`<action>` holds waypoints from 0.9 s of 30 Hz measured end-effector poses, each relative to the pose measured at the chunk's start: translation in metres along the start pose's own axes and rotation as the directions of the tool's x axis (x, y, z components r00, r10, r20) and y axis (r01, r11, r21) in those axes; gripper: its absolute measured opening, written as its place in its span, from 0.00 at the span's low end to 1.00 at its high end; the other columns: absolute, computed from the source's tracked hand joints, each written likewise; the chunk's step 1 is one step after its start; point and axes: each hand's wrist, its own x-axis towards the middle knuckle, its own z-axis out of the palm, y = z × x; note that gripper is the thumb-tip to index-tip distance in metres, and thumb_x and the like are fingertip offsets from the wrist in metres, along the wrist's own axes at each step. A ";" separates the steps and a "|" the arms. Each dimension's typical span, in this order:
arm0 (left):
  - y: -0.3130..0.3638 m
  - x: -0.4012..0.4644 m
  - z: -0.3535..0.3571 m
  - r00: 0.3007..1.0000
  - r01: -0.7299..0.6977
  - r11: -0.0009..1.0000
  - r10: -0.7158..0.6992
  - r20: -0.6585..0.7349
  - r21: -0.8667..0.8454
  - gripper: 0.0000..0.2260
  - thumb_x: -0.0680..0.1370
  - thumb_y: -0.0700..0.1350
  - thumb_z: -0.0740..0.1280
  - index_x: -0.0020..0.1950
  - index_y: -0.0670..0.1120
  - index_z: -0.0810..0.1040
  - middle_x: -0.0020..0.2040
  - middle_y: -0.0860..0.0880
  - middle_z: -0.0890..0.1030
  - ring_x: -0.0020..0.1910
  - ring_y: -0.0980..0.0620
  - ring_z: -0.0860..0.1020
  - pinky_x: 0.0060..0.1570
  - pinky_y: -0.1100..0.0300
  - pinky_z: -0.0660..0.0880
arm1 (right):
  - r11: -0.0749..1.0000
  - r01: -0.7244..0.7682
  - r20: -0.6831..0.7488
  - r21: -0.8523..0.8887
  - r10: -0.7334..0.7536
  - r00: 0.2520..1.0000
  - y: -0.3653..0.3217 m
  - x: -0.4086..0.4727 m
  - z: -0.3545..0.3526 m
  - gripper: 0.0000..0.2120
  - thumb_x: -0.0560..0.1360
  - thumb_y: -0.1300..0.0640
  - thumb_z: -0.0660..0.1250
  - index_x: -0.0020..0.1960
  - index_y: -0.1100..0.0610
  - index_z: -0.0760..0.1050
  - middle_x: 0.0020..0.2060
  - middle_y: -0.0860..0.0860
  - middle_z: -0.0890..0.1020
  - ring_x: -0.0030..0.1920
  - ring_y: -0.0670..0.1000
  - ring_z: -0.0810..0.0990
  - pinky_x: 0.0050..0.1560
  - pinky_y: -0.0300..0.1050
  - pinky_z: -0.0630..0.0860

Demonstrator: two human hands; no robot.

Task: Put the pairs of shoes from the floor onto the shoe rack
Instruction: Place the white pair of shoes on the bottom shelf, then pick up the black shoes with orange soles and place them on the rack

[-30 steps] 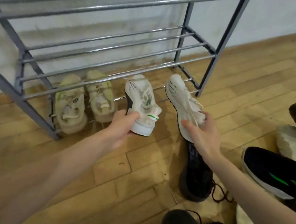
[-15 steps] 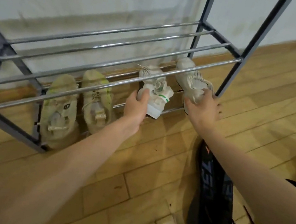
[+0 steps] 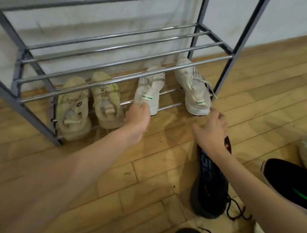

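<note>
White pair, bottom tier of rack (image 3: 115,74): left shoe (image 3: 149,89) tilted on the bars, left hand (image 3: 138,117) pinching its heel — might tip off once released. Right shoe (image 3: 193,88) set; right hand (image 3: 211,132) open, fingers spread.

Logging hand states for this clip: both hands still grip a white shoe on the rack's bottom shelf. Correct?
Not quite. Only the left hand grips a white shoe. The right hand is open, clear of the other white shoe, which rests on the rack. The head view shows it.
</note>
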 end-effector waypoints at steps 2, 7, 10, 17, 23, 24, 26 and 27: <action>-0.005 -0.015 -0.005 0.999 -0.042 0.998 0.040 0.030 0.057 0.17 0.79 0.45 0.53 0.60 0.38 0.74 0.55 0.34 0.76 0.54 0.36 0.75 0.49 0.50 0.72 | 1.000 0.019 0.035 -0.007 -0.019 0.999 0.007 -0.020 -0.011 0.33 0.74 0.55 0.66 0.74 0.60 0.56 0.71 0.61 0.62 0.71 0.63 0.61 0.70 0.59 0.61; -0.018 -0.046 -0.016 0.984 -0.081 0.991 0.063 0.164 0.108 0.07 0.75 0.44 0.57 0.41 0.45 0.71 0.36 0.48 0.70 0.41 0.43 0.73 0.50 0.49 0.75 | 0.979 0.135 0.042 -0.153 -0.130 0.991 0.024 -0.065 -0.042 0.33 0.75 0.56 0.66 0.75 0.58 0.56 0.70 0.60 0.63 0.70 0.61 0.62 0.71 0.55 0.62; -0.029 -0.058 -0.018 0.969 -0.096 0.984 0.059 0.239 0.149 0.07 0.73 0.44 0.58 0.46 0.46 0.74 0.45 0.45 0.76 0.52 0.41 0.77 0.55 0.48 0.76 | 0.966 0.161 0.056 -0.204 -0.153 0.987 0.040 -0.090 -0.057 0.32 0.75 0.56 0.66 0.74 0.59 0.57 0.69 0.60 0.65 0.69 0.61 0.64 0.68 0.53 0.64; -0.061 -0.109 -0.015 0.863 -0.143 0.962 0.005 0.505 0.234 0.11 0.76 0.41 0.62 0.57 0.43 0.75 0.47 0.44 0.79 0.48 0.47 0.77 0.47 0.55 0.74 | 0.992 0.073 0.213 -0.100 -0.051 0.976 0.085 -0.165 -0.075 0.28 0.76 0.55 0.68 0.72 0.57 0.62 0.65 0.56 0.70 0.67 0.54 0.69 0.62 0.41 0.65; -0.088 -0.154 -0.015 0.758 -0.142 0.952 -0.072 0.648 0.272 0.08 0.77 0.41 0.64 0.55 0.44 0.77 0.50 0.43 0.81 0.49 0.47 0.80 0.44 0.57 0.74 | 0.981 0.134 0.399 -0.140 -0.068 0.914 0.112 -0.225 -0.078 0.34 0.73 0.40 0.67 0.73 0.53 0.61 0.65 0.51 0.71 0.65 0.50 0.71 0.64 0.41 0.69; -0.093 -0.160 -0.014 0.732 -0.152 0.945 -0.089 0.675 0.289 0.06 0.77 0.42 0.64 0.52 0.45 0.77 0.49 0.44 0.81 0.48 0.49 0.80 0.42 0.58 0.74 | 0.973 0.164 0.438 -0.165 -0.077 0.896 0.114 -0.233 -0.077 0.38 0.71 0.35 0.67 0.73 0.52 0.60 0.65 0.49 0.71 0.65 0.49 0.70 0.65 0.43 0.69; -0.101 -0.168 -0.010 0.690 -0.193 0.930 -0.098 0.717 0.314 0.03 0.77 0.44 0.65 0.47 0.48 0.78 0.46 0.46 0.80 0.44 0.51 0.78 0.40 0.59 0.73 | 0.922 0.262 0.511 -0.285 -0.085 0.856 0.120 -0.245 -0.075 0.47 0.66 0.30 0.68 0.75 0.51 0.56 0.67 0.49 0.69 0.67 0.51 0.68 0.69 0.47 0.65; -0.103 -0.172 -0.007 0.670 -0.221 0.919 -0.100 0.736 0.326 0.03 0.77 0.46 0.65 0.47 0.49 0.78 0.46 0.48 0.80 0.44 0.52 0.77 0.40 0.59 0.73 | 0.883 0.309 0.541 -0.353 -0.077 0.838 0.123 -0.248 -0.073 0.50 0.64 0.29 0.69 0.76 0.51 0.53 0.68 0.49 0.67 0.68 0.52 0.66 0.69 0.48 0.64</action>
